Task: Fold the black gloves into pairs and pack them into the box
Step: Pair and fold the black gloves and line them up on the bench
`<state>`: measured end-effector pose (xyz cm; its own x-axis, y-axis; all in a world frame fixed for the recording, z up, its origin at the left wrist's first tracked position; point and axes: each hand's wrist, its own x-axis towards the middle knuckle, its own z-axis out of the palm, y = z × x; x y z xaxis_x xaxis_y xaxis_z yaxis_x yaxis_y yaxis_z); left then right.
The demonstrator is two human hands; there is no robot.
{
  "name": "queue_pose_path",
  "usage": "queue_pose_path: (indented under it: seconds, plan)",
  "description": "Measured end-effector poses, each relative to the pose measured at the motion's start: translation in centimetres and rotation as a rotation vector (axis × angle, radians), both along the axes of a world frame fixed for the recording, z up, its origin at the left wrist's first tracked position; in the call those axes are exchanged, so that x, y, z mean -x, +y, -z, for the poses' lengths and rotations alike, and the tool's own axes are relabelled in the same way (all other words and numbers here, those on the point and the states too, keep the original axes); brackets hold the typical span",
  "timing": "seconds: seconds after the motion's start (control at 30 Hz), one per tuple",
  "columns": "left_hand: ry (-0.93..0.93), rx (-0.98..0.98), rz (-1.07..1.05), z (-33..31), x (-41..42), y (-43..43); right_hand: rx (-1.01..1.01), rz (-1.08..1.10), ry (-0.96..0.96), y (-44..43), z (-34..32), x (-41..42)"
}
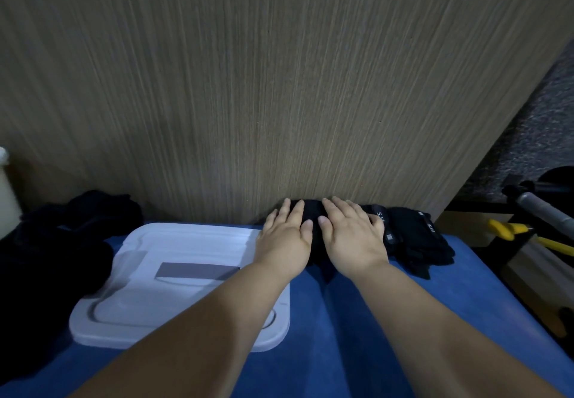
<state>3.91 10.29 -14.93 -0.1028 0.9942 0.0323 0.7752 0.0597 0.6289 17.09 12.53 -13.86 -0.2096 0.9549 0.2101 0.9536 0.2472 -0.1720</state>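
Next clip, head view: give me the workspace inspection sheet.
Surface: blue cloth, partly covered.
Job's things: black glove pressed under both hands; more gloves to its right; dark pile at far left.
Clutter: white lid lying flat.
Grippers: left hand and right hand flat, palms down.
Cables: nothing seen.
Surroundings: wood-grain panel behind; yellow-handled tools at right.

A blue cloth [341, 320] covers the surface. A wood-grain panel [248, 87] stands upright behind it. Far right, well apart, lie a yellow-handled tool [509, 230] and a grey tube [543, 208].
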Motion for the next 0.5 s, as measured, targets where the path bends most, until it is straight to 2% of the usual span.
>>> queue_pose_path:
  seconds: [0.33,0.5]
  plan:
    - [-0.043,-0.036,-0.056,-2.0,1.7,-3.5,-0.212,-0.039,0.048,-3.2,-2.2,1.1]
    - [-0.030,-0.082,-0.156,-1.8,4.6,-8.3,-0.199,-0.100,0.122,-6.7,-2.1,3.6]
